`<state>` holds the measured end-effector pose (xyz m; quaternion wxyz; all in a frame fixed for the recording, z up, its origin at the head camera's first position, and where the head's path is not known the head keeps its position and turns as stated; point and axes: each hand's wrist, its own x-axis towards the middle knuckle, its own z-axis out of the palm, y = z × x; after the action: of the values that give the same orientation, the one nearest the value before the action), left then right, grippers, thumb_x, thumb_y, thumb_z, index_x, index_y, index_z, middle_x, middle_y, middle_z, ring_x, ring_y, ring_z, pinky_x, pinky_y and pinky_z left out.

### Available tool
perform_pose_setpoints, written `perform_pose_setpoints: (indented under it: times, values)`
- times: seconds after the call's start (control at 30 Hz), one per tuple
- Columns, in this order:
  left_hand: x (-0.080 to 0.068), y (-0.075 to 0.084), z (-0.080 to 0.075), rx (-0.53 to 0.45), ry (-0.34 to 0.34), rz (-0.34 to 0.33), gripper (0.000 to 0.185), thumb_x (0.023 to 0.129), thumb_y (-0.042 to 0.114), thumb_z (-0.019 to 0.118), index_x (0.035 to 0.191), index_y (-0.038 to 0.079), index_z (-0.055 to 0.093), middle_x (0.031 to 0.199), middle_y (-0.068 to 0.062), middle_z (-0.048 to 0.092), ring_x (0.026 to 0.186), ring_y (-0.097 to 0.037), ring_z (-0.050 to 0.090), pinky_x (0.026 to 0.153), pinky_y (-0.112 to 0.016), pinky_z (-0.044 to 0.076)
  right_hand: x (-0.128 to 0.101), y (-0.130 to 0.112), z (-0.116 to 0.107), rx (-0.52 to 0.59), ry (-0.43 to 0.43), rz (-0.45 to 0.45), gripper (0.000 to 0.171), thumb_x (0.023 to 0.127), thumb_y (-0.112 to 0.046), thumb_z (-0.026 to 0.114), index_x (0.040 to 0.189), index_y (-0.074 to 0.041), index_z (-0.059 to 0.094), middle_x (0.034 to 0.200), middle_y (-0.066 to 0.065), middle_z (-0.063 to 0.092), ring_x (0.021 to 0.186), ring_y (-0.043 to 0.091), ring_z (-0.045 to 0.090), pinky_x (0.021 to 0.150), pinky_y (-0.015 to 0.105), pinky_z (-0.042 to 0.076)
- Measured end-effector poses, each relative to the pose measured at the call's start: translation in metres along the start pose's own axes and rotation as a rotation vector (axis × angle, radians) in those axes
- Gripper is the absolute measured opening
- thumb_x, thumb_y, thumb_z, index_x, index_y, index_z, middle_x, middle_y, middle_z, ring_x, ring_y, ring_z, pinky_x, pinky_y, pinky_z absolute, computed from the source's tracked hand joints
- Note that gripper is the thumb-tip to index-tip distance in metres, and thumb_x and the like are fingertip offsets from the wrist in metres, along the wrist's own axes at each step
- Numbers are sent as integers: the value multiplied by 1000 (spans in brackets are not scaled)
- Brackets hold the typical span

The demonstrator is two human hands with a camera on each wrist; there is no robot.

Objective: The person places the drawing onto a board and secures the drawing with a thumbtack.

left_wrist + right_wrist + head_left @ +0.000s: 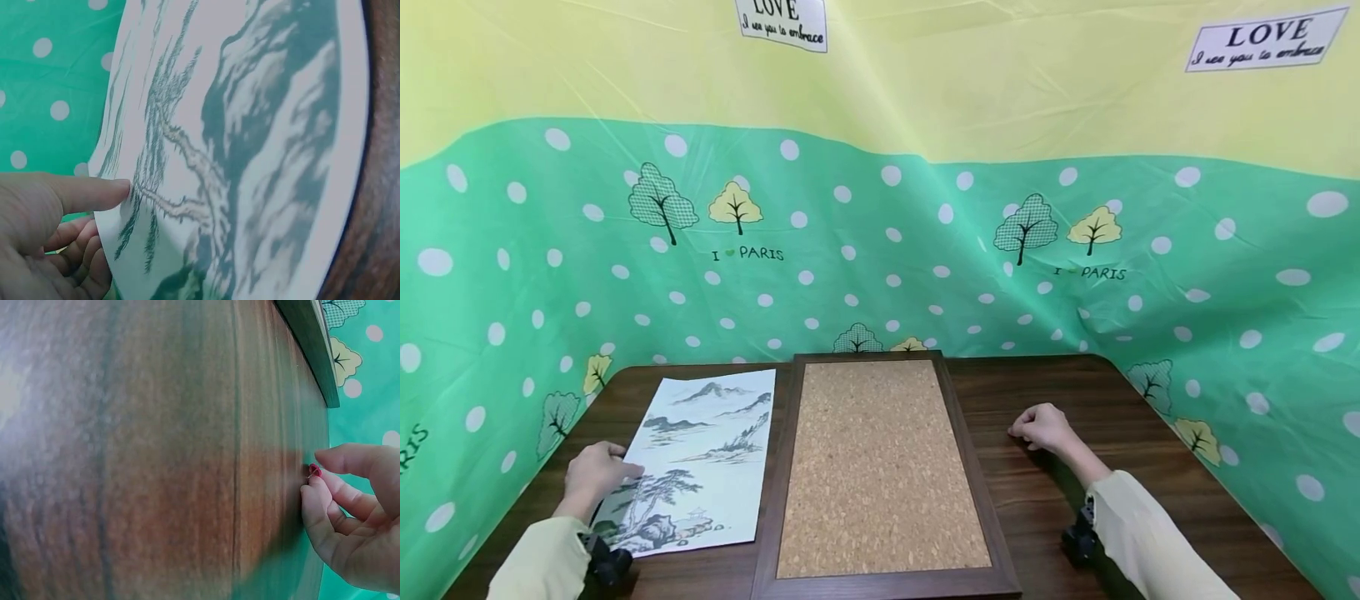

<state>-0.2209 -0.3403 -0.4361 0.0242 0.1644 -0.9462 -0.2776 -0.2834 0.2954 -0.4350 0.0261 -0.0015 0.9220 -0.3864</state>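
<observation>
Print lifted at its left edge, pin pinched on the desk.

The print [700, 462], an ink landscape of pines and hills, lies on the desk [1052, 500] just left of the cork board [880, 467]; its edge is pinched by the left hand [597, 473], thumb on top, fingers beneath. It is best raised slowly, uncreased. A small red pin [314, 470] is pinched by the right hand [1043, 427], fingers curled, right of the board.
</observation>
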Motion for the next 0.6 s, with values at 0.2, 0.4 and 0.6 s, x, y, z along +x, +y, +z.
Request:
perform_pose_setpoints:
  times: [0.2,0.4,0.6]
  values:
    - [2,-11,-2,-19,5,44,27,74,9,65,86,-13,57,76,-21,57,72,-30,50,59,-39,41,0,1,-1,26,-25,-6,10,79,1,60,80,8,66,73,9,64,62,16,58,53,31,52]
    - [3,-16,-16,-46,3,103,27,79,13,60,87,-12,59,82,-24,59,73,-30,53,56,-33,40,0,4,-4,28,-56,-23,10,78,3,63,84,11,65,73,9,63,63,16,60,54,31,53]
    - [-2,-13,-34,-141,-34,102,36,86,16,53,100,-18,54,89,-27,57,74,-25,53,59,-30,40,-3,4,-6,43,-85,-25,8,79,6,62,82,12,65,74,11,65,65,18,62,57,33,53]
